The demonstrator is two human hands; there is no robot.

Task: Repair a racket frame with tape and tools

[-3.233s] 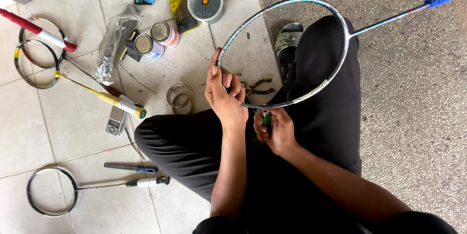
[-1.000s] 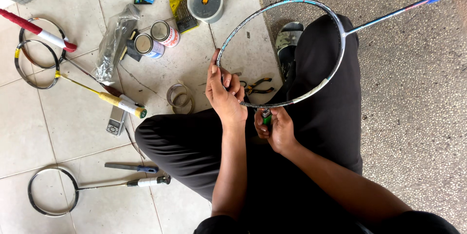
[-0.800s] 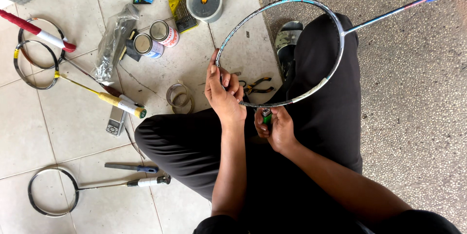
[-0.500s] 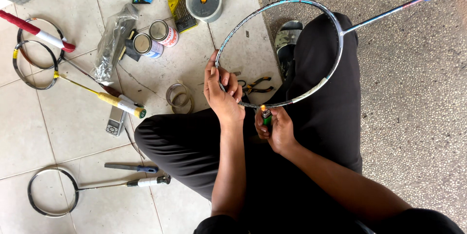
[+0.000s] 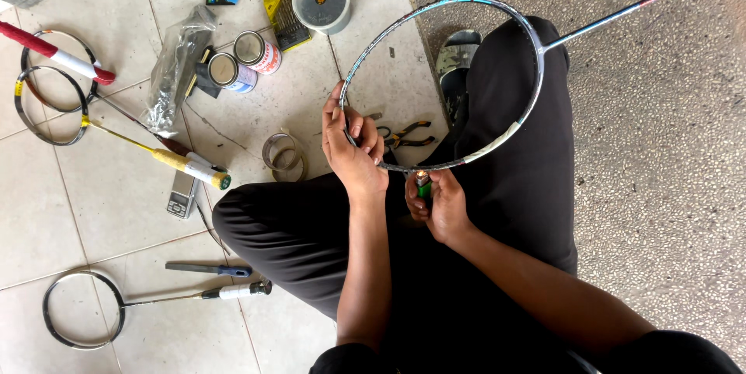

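Tiled floor (image 5: 93, 211), clutter upper left. Two small tins (image 5: 241, 61) side by side, beside a crumpled clear plastic bag (image 5: 175, 63). Round lidded tub (image 5: 321, 1) above them. Pliers (image 5: 408, 137) and a coil of tape rings (image 5: 284, 152) near mid-floor. Small pocket scale (image 5: 181, 195). Bare racket frames: two stacked far left (image 5: 47, 98), one lower left (image 5: 81, 308). Blue-handled tool (image 5: 208, 269) just above its shaft.
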